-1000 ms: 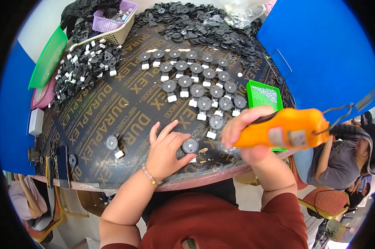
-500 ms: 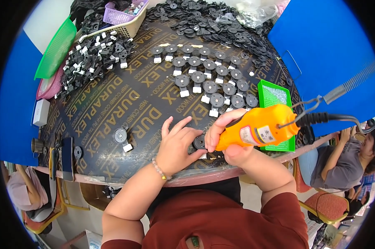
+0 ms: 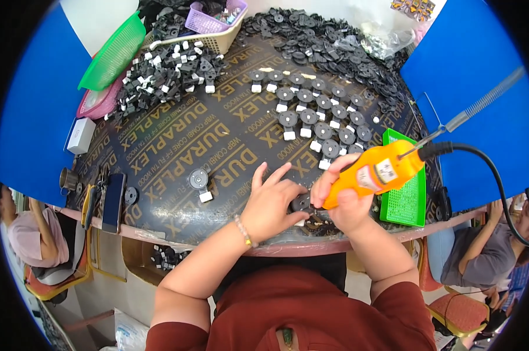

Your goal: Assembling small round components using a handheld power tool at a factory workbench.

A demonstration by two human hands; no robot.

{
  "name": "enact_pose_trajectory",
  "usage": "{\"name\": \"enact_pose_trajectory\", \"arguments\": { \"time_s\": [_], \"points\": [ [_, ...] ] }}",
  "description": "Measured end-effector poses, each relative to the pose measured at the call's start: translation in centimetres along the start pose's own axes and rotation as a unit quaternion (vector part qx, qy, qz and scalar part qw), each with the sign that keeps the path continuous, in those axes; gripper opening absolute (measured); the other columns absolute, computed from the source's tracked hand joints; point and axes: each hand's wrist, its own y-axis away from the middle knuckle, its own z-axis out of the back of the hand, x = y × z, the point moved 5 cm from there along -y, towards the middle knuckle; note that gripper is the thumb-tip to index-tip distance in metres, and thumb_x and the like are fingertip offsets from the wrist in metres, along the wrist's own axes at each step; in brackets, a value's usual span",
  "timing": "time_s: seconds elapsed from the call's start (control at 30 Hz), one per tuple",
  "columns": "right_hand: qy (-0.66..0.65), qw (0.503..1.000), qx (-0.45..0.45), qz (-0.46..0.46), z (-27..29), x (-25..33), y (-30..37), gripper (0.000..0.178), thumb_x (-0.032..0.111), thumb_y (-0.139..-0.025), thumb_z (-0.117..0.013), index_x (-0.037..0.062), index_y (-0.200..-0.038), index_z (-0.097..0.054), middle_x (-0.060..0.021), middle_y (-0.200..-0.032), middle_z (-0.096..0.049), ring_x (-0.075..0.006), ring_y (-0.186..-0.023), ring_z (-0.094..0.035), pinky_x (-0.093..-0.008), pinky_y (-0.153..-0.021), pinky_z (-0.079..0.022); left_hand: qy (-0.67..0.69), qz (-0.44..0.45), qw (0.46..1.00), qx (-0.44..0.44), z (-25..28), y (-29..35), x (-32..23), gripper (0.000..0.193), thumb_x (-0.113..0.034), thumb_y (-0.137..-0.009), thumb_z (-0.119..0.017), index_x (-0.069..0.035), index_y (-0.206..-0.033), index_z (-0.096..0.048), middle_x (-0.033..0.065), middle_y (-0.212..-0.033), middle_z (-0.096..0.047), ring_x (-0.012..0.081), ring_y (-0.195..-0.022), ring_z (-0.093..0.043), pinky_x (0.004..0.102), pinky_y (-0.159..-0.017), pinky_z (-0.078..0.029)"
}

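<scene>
My right hand (image 3: 349, 206) is wrapped round an orange electric screwdriver (image 3: 387, 171), held tilted with its nose down to the left. Its tip is hidden by my fingers, close over a small black disc part (image 3: 300, 203) at the table's near edge. My left hand (image 3: 271, 202) holds that part between thumb and forefinger, its other fingers spread on the dark tabletop. The part's white end shows beside my thumb. Similar black discs with white ends (image 3: 323, 130) stand in slanting rows beyond my hands. One more such part (image 3: 199, 179) lies alone to the left.
Right of the screwdriver sits a green tray (image 3: 420, 217). Heaped black discs (image 3: 328, 41) lie at the back, black-and-white pieces (image 3: 165, 79) at the back left. A phone (image 3: 113, 203) lies near left. A coil spring (image 3: 486, 99) and cable run from the screwdriver. People sit at both sides.
The whole view has shifted, so the table appears farther right. The screwdriver is tilted slightly differently and its hanging hook has straightened. Both hands stay at the same part.
</scene>
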Motion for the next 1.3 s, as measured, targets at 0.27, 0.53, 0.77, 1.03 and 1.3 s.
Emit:
{"name": "enact_pose_trajectory", "arguments": {
  "time_s": [0.27,0.53,0.77,1.03,1.3],
  "points": [
    [0.149,0.969,-0.106,0.168,5.7,7.5,0.5,0.061,0.063,-0.085,-0.058,0.0103,-0.111,-0.041,-0.002,-0.065,-0.047,-0.0137,-0.046,-0.048,-0.0279,-0.044,-0.043,-0.184,0.202,0.96,-0.059,9.2,6.2,7.4,0.046,-0.024,-0.063,-0.083,-0.012,-0.102,-0.063,0.0128,-0.134,-0.048,0.0384,-0.139,-0.028,0.0574,-0.113,-0.013],
    [0.16,0.964,-0.147,0.151,11.0,9.9,0.8,0.058,0.052,-0.085,-0.065,0.0058,-0.113,-0.043,-0.0063,-0.068,-0.051,-0.0162,-0.052,-0.051,-0.0305,-0.049,-0.046,-0.152,0.148,0.976,-0.059,10.5,0.9,8.7,0.057,-0.033,-0.073,-0.076,-0.011,-0.122,-0.057,0.0145,-0.142,-0.046,0.0354,-0.14,-0.028,0.0518,-0.115,-0.013],
    [0.234,0.944,-0.155,0.172,14.6,10.1,-2.2,0.045,0.034,-0.089,-0.067,0.0023,-0.112,-0.047,-0.0067,-0.07,-0.053,-0.0164,-0.056,-0.053,-0.0278,-0.052,-0.045,-0.134,-0.008,0.985,-0.111,2.2,-10.7,8.5,0.03,-0.023,-0.072,-0.077,-0.01,-0.096,-0.065,0.0105,-0.123,-0.058,0.03,-0.117,-0.048,0.046,-0.103,-0.032],
    [0.325,0.904,-0.249,0.122,22.3,9.7,-5.2,0.024,0.019,-0.092,-0.061,0.0033,-0.105,-0.048,-0.0036,-0.07,-0.054,-0.0133,-0.057,-0.055,-0.0262,-0.053,-0.046,-0.071,0.037,0.996,-0.035,2.3,-9.9,6.6,0.023,-0.017,-0.07,-0.077,-0.01,-0.088,-0.064,0.0084,-0.094,-0.064,0.0298,-0.106,-0.052,0.0422,-0.094,-0.035],
    [0.298,0.911,-0.249,0.137,24.0,8.1,-5.5,0.025,0.021,-0.093,-0.061,0.0037,-0.105,-0.048,-0.0037,-0.07,-0.055,-0.0139,-0.057,-0.056,-0.0267,-0.054,-0.046,0.011,0.019,1.0,0.007,2.4,-3.7,-1.3,0.042,-0.01,-0.064,-0.08,-0.008,-0.102,-0.062,0.0077,-0.101,-0.062,0.0301,-0.107,-0.051,0.0424,-0.097,-0.033]
  ]
}}
